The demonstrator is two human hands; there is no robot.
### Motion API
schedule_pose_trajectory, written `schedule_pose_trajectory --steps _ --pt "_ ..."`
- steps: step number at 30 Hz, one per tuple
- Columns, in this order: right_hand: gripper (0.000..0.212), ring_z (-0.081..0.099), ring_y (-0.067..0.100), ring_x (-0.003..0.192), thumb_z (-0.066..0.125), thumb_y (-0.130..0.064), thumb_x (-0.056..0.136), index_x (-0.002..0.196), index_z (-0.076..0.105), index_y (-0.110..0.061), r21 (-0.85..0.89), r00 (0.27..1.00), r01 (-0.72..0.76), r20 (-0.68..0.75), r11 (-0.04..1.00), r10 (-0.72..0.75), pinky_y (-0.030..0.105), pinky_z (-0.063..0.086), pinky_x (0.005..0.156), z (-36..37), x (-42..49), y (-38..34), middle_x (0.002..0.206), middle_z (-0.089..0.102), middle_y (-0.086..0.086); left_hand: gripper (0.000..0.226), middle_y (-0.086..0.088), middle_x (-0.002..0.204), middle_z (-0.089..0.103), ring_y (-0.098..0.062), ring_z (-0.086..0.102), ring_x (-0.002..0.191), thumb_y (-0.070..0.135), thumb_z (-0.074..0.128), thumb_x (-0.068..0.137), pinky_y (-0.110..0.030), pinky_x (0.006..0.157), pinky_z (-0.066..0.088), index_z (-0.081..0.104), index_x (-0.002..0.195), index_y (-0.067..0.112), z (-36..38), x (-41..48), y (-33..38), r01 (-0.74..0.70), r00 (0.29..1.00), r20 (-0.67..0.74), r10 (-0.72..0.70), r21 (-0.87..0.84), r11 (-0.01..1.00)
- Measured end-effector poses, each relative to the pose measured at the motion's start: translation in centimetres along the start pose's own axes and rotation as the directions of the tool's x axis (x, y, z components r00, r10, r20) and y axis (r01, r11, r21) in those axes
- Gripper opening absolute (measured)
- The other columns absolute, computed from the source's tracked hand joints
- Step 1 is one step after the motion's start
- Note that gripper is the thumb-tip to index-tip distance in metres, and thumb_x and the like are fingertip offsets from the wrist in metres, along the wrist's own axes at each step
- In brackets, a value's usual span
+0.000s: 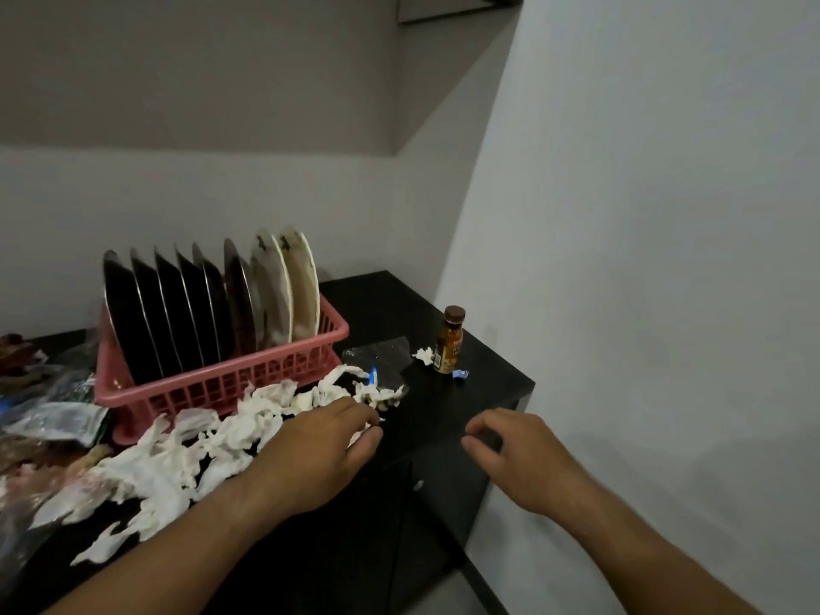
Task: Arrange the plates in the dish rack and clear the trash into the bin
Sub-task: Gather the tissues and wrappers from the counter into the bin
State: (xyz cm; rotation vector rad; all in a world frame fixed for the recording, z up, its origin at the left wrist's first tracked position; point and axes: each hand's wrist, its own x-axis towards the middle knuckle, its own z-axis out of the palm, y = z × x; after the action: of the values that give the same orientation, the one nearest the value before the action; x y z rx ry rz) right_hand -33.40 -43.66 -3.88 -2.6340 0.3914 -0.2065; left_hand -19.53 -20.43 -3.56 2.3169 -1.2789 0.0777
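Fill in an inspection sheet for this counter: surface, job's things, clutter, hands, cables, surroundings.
Surface: black counter, cabinet doors below.
Job's things: pink dish rack holds upright dark plates at left, pale plates at right; crumpled white tissues strewn before it; no bin seen.
Clutter: brown-capped bottle, clear wrapper, blue scrap; foil packets at left.
Hands: left hand on the tissues' right end, grip unclear; right hand above the counter edge, loosely curled, empty.
Cables: nothing seen.
Surroundings: white walls.

Brown-capped bottle [449, 341] upright on black cabinet [492, 395], near wall [621, 215].
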Motion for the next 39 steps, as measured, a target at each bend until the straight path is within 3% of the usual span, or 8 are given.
schedule_pose_trajectory --steps 13,17,20,22,26,30,33,39 --pt "0.01 0.062 0.004 0.088 0.069 -0.034 0.09 0.09 0.059 -0.031 0.28 0.93 -0.168 -0.273 0.945 0.246 0.016 0.046 0.068 -2.0 15.2 4.2 0.098 0.067 -0.011 0.027 0.019 0.09 0.055 0.003 0.054 0.078 0.05 0.036 0.094 -0.017 0.067 0.045 0.059 0.098 0.037 2.6 11.4 -4.1 0.001 0.997 -0.074 -0.004 -0.05 0.999" --pt "0.071 0.051 0.023 0.126 0.076 -0.042 0.083 0.141 0.039 -0.023 0.345 0.921 -0.222 -0.234 0.912 0.312 0.039 0.048 0.099 -0.9 20.6 6.6 0.143 0.049 0.002 0.025 0.016 0.094 0.058 0.001 0.056 0.08 0.045 0.041 0.096 -0.024 0.072 0.05 0.061 0.102 0.032 4.2 14.0 -4.6 0.048 0.995 -0.08 -0.052 -0.052 0.998" --pt "0.095 0.043 0.025 0.134 0.081 -0.044 0.077 0.15 0.023 -0.026 0.438 0.938 -0.232 -0.136 0.868 0.319 0.04 0.041 0.106 0.2 24.2 8.1 0.151 0.04 0.001 0.022 0.015 0.096 0.058 0.0 0.056 0.082 0.043 0.044 0.096 -0.023 0.073 0.049 0.06 0.106 0.031 5.3 16.0 -5.0 0.082 0.993 -0.085 -0.084 -0.032 0.996" --pt "0.091 0.05 0.017 0.122 0.082 -0.045 0.076 0.147 0.027 -0.028 0.482 0.951 -0.217 -0.092 0.849 0.295 0.029 0.042 0.097 1.2 26.0 8.7 0.135 0.05 -0.006 0.021 0.014 0.096 0.057 -0.001 0.055 0.083 0.041 0.047 0.096 -0.022 0.074 0.047 0.06 0.107 0.029 6.3 17.6 -5.1 0.103 0.99 -0.091 -0.105 -0.026 0.994" --pt "0.033 0.06 0.005 0.091 0.074 -0.038 0.085 0.11 0.052 -0.032 0.462 0.966 -0.169 -0.099 0.87 0.24 0.01 0.039 0.064 2.5 28.3 9.7 0.097 0.06 -0.014 0.022 0.013 0.097 0.058 -0.002 0.054 0.087 0.041 0.049 0.094 -0.022 0.077 0.046 0.061 0.107 0.028 8.7 20.4 -5.1 0.144 0.987 -0.074 -0.145 -0.028 0.989" --pt "0.021 0.059 -0.003 0.069 0.073 -0.031 0.084 0.09 0.052 -0.033 0.463 0.95 -0.062 -0.245 0.884 0.194 0.007 0.039 0.047 -0.8 29.3 10.6 0.08 0.061 -0.01 0.024 0.009 0.099 0.058 -0.009 0.055 0.093 0.041 0.05 0.093 -0.025 0.08 0.045 0.062 0.107 0.025 11.3 23.3 -5.2 0.165 0.984 -0.061 -0.165 -0.011 0.986" --pt "0.026 0.059 -0.003 0.068 0.073 -0.023 0.076 0.083 0.051 -0.035 0.366 0.935 -0.023 -0.321 0.93 0.149 0.009 0.04 0.05 -4.6 29.2 11.8 0.076 0.061 -0.012 0.029 0.007 0.111 0.058 -0.01 0.053 0.104 0.04 0.05 0.095 -0.025 0.087 0.044 0.06 0.118 0.025 13.5 25.5 -5.2 0.169 0.985 -0.027 -0.168 0.013 0.986" --pt "0.026 0.061 0.007 0.077 0.071 -0.025 0.075 0.088 0.052 -0.037 0.272 0.975 -0.091 -0.172 0.958 0.141 0.023 0.049 0.065 -6.6 27.4 14.7 0.084 0.062 -0.014 0.034 0.002 0.122 0.056 -0.017 0.05 0.112 0.043 0.046 0.097 -0.034 0.095 0.042 0.057 0.124 0.025 17.0 31.2 -4.8 0.179 0.98 0.058 -0.192 0.175 0.968"
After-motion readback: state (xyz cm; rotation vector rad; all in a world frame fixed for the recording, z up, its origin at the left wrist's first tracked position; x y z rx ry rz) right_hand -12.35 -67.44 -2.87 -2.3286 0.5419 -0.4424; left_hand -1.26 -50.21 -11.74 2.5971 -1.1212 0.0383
